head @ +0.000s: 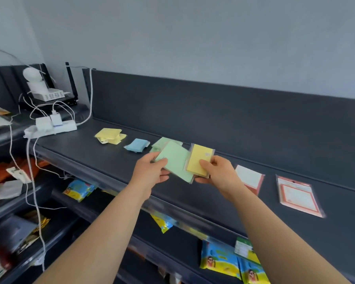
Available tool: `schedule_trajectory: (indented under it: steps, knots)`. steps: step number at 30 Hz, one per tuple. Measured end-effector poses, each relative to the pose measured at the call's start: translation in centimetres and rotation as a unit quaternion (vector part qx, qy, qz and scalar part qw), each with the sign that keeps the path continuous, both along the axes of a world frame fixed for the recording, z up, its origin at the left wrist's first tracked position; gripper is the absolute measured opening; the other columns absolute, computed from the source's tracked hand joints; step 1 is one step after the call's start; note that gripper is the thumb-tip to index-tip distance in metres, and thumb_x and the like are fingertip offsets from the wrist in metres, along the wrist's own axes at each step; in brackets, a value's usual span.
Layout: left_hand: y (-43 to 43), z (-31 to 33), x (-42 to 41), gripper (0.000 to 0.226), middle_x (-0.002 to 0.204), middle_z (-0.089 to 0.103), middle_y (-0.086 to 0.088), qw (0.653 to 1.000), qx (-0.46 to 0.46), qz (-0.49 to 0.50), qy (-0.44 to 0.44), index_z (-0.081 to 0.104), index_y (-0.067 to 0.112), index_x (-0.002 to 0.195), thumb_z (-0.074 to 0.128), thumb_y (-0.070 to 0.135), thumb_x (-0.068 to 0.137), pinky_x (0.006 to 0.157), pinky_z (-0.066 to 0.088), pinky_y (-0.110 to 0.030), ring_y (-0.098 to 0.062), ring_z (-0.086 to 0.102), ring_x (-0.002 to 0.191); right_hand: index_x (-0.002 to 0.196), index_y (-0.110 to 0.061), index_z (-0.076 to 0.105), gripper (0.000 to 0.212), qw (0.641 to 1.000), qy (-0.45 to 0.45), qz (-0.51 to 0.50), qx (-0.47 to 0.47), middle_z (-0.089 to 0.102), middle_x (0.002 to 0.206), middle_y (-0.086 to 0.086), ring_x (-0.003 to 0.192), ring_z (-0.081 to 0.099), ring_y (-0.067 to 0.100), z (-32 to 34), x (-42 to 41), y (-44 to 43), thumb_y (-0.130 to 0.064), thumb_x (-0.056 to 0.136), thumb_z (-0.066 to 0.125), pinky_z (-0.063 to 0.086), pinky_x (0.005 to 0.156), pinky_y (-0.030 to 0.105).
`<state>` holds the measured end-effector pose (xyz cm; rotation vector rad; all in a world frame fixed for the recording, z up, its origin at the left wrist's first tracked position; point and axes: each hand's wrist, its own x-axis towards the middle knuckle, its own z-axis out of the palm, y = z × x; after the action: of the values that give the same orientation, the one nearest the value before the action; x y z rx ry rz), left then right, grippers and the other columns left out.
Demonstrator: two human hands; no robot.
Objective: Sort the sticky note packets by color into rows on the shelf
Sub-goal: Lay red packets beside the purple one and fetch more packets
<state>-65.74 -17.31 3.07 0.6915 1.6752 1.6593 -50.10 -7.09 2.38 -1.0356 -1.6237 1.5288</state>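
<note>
The sorting is judged to be about half done. On the dark shelf point(86, 154) three colour groups are already laid in a line: a yellow pile point(110, 135) at ten o'clock from the hands, a blue pile point(136, 145) to its right, and a green pile point(164, 142) just beyond the hands at eleven o'clock. Whether the blue pile is one packet or several cannot be told through the blur.

A green packet point(176, 162) is pinched in the left hand point(154, 171), thumb on top and fingers beneath. A yellow packet point(200, 158) is clamped the same way in the right hand point(217, 171). The two packets overlap at their edges and are held above the shelf front.

Both held packets are left to be placed on their matching piles. Two orange-edged packets point(249, 178) point(297, 196) lie apart from each other at three to four o'clock, and these seem not yet gathered.

The shelf is a matte dark grey board with a raised back panel under a pale wall point(193, 37). At nine to ten o'clock a white power strip point(49, 128) and a router point(49, 95) are seen with trailing cables. Snack packs point(219, 259) are stocked on the lower shelves at five o'clock.
</note>
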Motion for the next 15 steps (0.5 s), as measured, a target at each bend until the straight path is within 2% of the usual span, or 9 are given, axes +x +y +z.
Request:
schedule_trajectory:
  steps: [4,6,9,11,14,15]
  knots:
    - [2.3,0.8,-3.9,0.028,0.095,0.064,-0.001,0.994,-0.036,0.015,0.098,0.062,0.013,0.122,0.057,0.012,0.095,0.074,0.056,-0.028,-0.013,0.059,0.077,0.104,-0.002,0.058,0.017,1.000,-0.017,-0.016,0.009,0.066,0.100,0.004,0.074,0.070,0.015,0.9,-3.4,2.5,-0.015,0.097,0.052,0.060,0.073,0.032]
    - [3.7,1.0,-5.5,0.024,0.088,0.063,0.001,0.987,-0.054,0.012,0.148,0.066,0.012,0.116,0.057,0.012,0.094,0.078,0.054,-0.031,-0.015,0.057,0.076,0.102,-0.002,0.059,0.015,0.999,-0.022,-0.017,0.024,0.067,0.100,0.005,0.078,0.070,0.016,1.4,-5.1,4.1,-0.014,0.097,0.052,0.060,0.076,0.034]
    - [6.0,1.4,-7.4,0.025,0.100,0.067,-0.001,0.977,-0.067,0.036,0.200,0.066,0.011,0.112,0.066,0.017,0.088,0.087,0.054,-0.037,-0.020,0.064,0.090,0.103,-0.002,0.058,0.013,0.999,-0.023,-0.019,0.033,0.066,0.103,0.007,0.087,0.068,0.019,2.1,-7.4,6.7,-0.012,0.097,0.051,0.060,0.070,0.030]
    - [7.6,1.3,-8.6,0.020,0.099,0.065,0.000,0.967,-0.085,0.046,0.236,0.065,0.015,0.106,0.068,0.019,0.086,0.081,0.051,-0.031,-0.019,0.063,0.091,0.104,-0.003,0.057,0.013,0.998,-0.050,-0.016,0.044,0.065,0.101,0.004,0.086,0.068,0.020,2.3,-8.7,8.3,-0.012,0.098,0.050,0.059,0.069,0.029]
    - [9.4,0.7,-10.0,0.005,0.084,0.059,-0.002,0.948,-0.125,0.035,0.291,0.064,0.019,0.092,0.065,0.018,0.087,0.072,0.041,-0.027,-0.020,0.054,0.078,0.104,-0.007,0.056,0.012,0.994,-0.098,-0.003,0.044,0.063,0.095,-0.001,0.078,0.070,0.020,2.2,-10.2,10.1,-0.015,0.098,0.050,0.060,0.075,0.034]
    - [9.9,0.4,-10.5,0.008,0.082,0.054,-0.003,0.942,-0.140,0.028,0.305,0.057,0.020,0.086,0.065,0.018,0.086,0.070,0.038,-0.027,-0.020,0.048,0.075,0.103,-0.006,0.056,0.012,0.993,-0.111,0.004,0.040,0.064,0.094,0.001,0.076,0.070,0.021,2.0,-10.5,10.6,-0.015,0.098,0.050,0.060,0.074,0.034]
